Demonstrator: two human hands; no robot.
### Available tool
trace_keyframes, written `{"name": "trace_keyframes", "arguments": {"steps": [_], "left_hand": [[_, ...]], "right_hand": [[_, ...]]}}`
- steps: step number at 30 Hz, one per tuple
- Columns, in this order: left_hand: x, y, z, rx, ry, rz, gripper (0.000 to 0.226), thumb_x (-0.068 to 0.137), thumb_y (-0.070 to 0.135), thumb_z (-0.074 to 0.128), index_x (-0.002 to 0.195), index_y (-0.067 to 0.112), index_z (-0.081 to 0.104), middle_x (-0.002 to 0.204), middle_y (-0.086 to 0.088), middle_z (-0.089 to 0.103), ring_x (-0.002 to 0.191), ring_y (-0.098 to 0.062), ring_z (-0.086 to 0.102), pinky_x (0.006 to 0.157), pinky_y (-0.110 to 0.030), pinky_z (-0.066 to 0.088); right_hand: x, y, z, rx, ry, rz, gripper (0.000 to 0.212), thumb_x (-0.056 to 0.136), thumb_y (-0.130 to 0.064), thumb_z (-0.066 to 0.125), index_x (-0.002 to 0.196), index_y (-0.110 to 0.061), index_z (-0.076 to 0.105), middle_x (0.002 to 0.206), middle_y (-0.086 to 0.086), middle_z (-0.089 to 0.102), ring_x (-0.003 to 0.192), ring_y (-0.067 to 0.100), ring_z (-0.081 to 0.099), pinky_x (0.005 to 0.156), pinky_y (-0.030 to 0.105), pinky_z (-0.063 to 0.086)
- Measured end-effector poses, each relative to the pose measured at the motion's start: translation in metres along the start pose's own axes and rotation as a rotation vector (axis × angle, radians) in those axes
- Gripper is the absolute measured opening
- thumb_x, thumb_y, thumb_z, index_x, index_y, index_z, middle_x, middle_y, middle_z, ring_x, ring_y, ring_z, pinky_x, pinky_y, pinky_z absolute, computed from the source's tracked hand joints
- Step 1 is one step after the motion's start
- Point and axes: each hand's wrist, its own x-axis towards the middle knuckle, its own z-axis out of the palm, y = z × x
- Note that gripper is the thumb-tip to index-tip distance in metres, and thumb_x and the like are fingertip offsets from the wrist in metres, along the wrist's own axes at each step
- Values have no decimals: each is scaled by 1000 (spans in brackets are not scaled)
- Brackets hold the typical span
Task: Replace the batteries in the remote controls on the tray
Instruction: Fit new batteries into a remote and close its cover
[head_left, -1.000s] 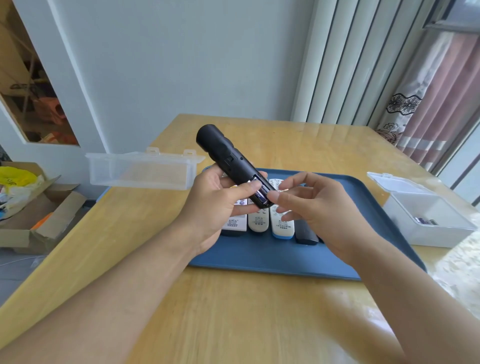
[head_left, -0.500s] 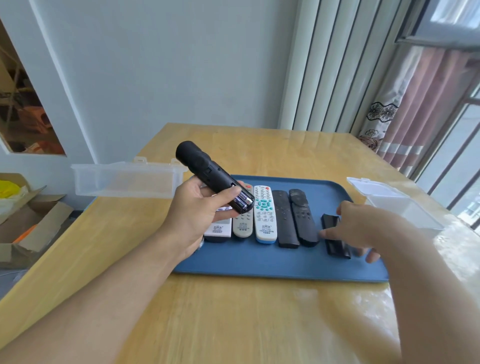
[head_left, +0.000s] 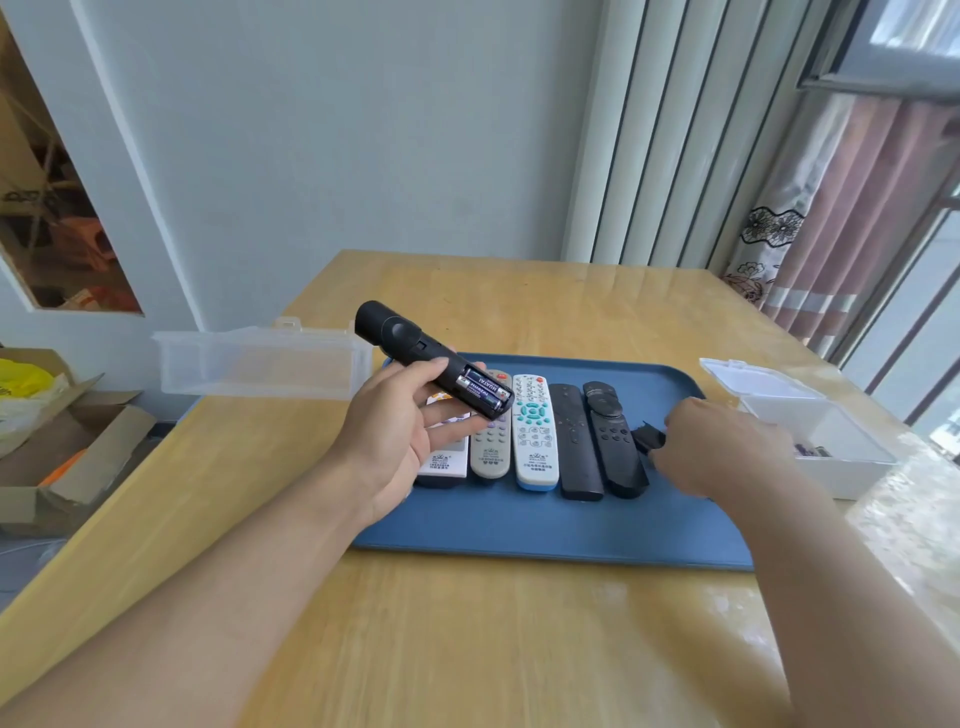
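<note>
The left hand (head_left: 395, 426) holds a black remote control (head_left: 431, 366) in a curled grip, raised above the left end of the blue tray (head_left: 519, 525) on the wooden surface (head_left: 467, 649). The remote is matte, rounded at its far end, turned back-up, its compartment uncovered with two dark batteries (head_left: 482, 389) lying side by side. The right hand (head_left: 722, 447) is low over the tray's right side, its grip pinching a small black battery cover (head_left: 649, 435). On the tray lie a white remote (head_left: 534, 431), a grey one (head_left: 491, 452) and two black ones (head_left: 574, 441). A clear box (head_left: 810, 441) stands to the right.
</note>
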Motion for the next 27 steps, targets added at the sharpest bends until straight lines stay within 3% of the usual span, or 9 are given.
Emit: {"name": "trace_keyframes", "arguments": {"steps": [4,8,12,15,17,19,22,25,27], "left_hand": [[1,1,-1,5,0,17,21,105,12,44,121,6,57,117,-24,72,96,-37,75,91,-52,59],[-2,2,1,-58,-16,-10,28,107,19,41,127,5,55,119,-25,71,98,-39,74,86,-49,61],[-5,4,2,-70,-33,-39,27,107,20,38,120,5,56,118,-26,71,101,-40,73,81,-46,63],[-7,2,4,-44,-67,-66,27,105,15,36,120,3,56,123,-28,68,110,-44,69,87,-47,61],[-9,2,4,-16,-105,-80,31,104,14,34,122,1,56,126,-30,65,115,-47,65,94,-49,58],[-12,2,6,16,-150,-81,33,103,15,34,118,1,59,121,-31,66,111,-46,66,97,-50,56],[-17,0,10,62,-224,-74,36,103,18,33,117,6,64,105,-18,66,90,-28,65,86,-43,58],[-22,-5,14,66,-263,-87,35,104,20,35,115,6,65,100,-16,69,81,-23,68,68,-32,57],[-23,-7,17,90,-280,-86,32,105,21,39,112,7,67,96,-13,71,81,-22,69,67,-30,57]], "right_hand": [[8,0,6,47,43,24,33,92,-51,63,87,-19,60,77,-3,52,73,23,53,63,29,34],[8,1,9,69,70,24,31,96,-48,58,94,-17,57,77,-2,47,82,27,51,71,32,37],[6,2,1,197,212,4,31,99,-46,54,93,-16,56,97,3,62,86,29,50,72,35,42],[-5,-12,-9,539,432,-198,25,92,-48,64,102,-25,66,100,-2,64,91,25,59,76,38,50],[-24,-34,-15,747,525,-416,27,85,-46,74,107,-31,71,97,-10,64,88,14,62,76,31,49],[-42,-55,-11,741,595,-588,28,83,-43,77,109,-32,73,94,-12,62,84,10,60,72,28,46],[-53,-74,2,717,680,-641,32,83,-45,75,113,-34,72,91,-14,60,84,10,57,64,31,50],[-53,-79,8,714,758,-574,29,84,-52,71,109,-38,72,89,-15,59,83,9,57,61,29,48],[-53,-78,7,705,790,-542,28,86,-56,68,107,-39,73,88,-16,59,82,7,57,57,27,46]]}}
